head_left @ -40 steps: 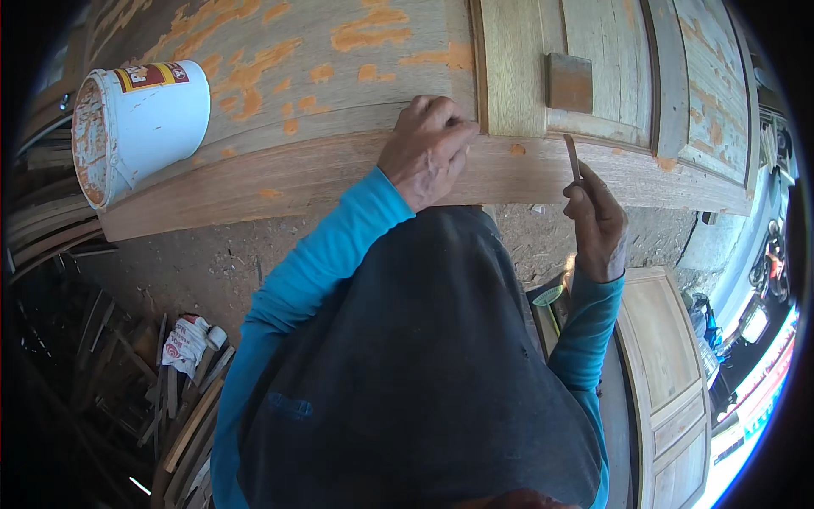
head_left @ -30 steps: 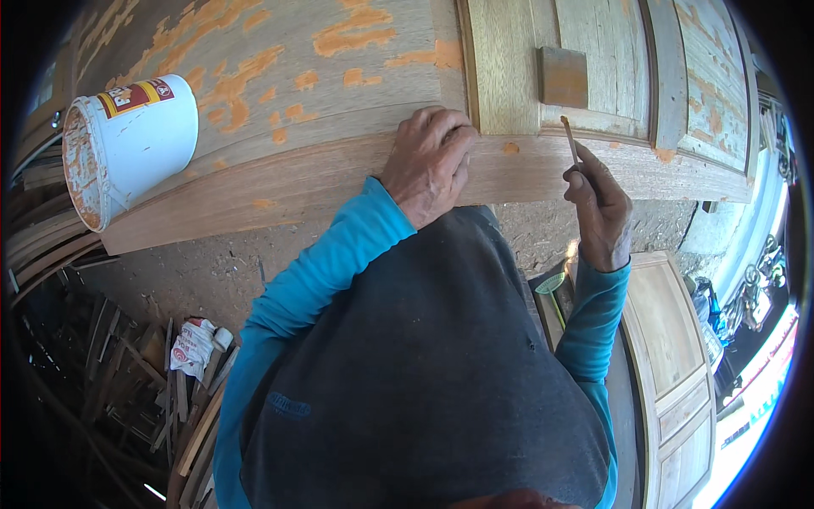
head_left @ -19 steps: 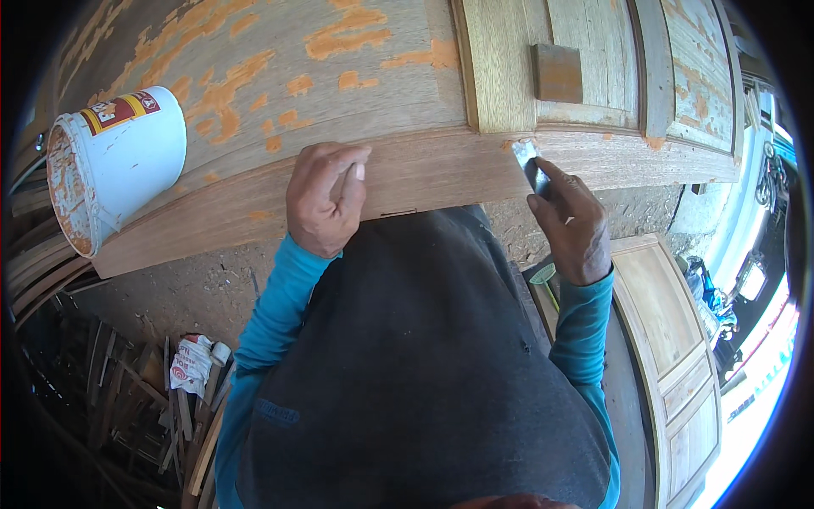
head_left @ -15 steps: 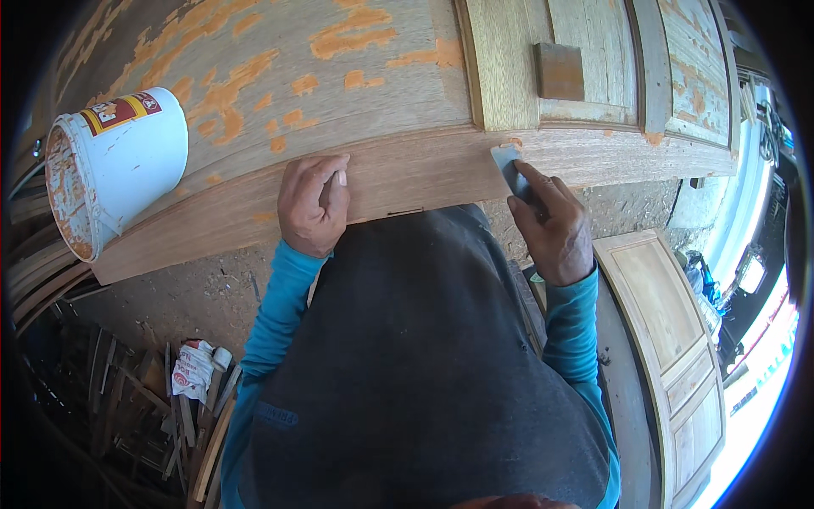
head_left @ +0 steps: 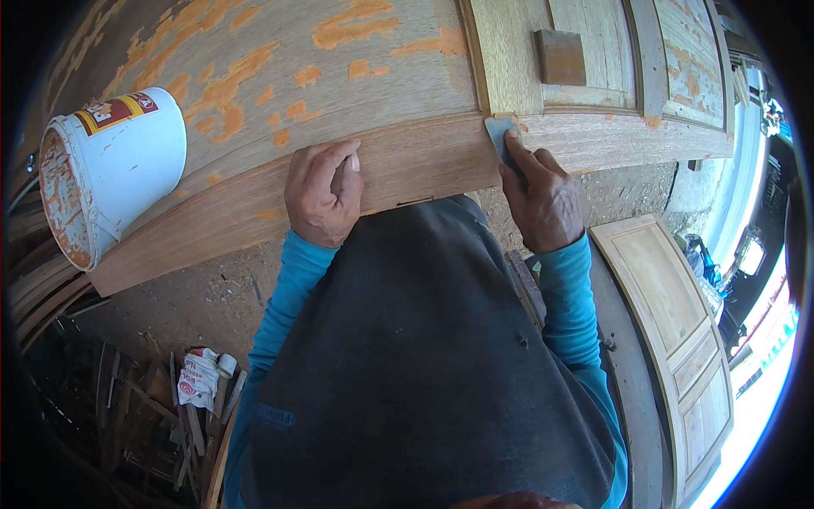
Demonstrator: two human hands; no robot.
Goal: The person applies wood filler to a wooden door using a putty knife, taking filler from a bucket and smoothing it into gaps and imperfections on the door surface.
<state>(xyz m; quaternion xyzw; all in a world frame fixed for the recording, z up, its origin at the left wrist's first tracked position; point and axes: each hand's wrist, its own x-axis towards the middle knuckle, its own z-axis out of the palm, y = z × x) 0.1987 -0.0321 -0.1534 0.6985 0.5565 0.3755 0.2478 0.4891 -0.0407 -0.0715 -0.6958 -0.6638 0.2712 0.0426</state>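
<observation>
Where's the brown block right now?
In the head view, the brown block sits near the top, right of centre, on pale panelled wood, beyond the right hand and its grey scraper.

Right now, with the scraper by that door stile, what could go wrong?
The scraper, held in the right grip, might catch the stile's edge and nick it. The white bucket appears to lie on its side near the left end of the wooden rail, so a bump could roll it. The wooden block, if loose, might slide when knocked.
</observation>
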